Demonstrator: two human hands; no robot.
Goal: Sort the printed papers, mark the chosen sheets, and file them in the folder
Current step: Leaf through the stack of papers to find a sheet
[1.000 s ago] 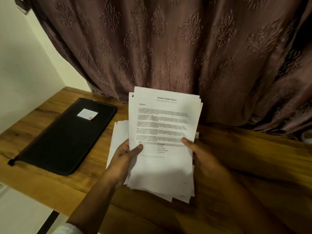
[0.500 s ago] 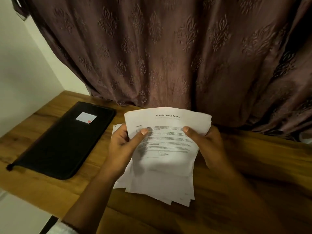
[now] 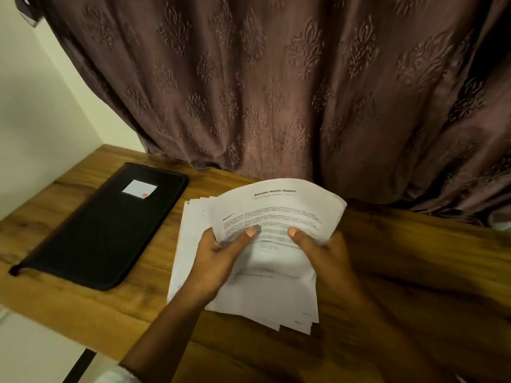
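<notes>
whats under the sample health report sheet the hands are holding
Under the Sample Health Report sheet more white sheets fan out left and below, over the wooden desk. Left hand and right hand grip it. Their print is covered.

The left hand [image 3: 221,252] is reaching up from the lower left of the frame, its thumb pressing forward and its fingers curling underneath in a pinch. The right hand [image 3: 323,252] is mirroring it at center right, thumb on top, forearm trailing toward the lower right.

Both hands [image 3: 276,252] grip the papers [image 3: 271,214] (top sheet bowed) over the desk [image 3: 414,258].
</notes>
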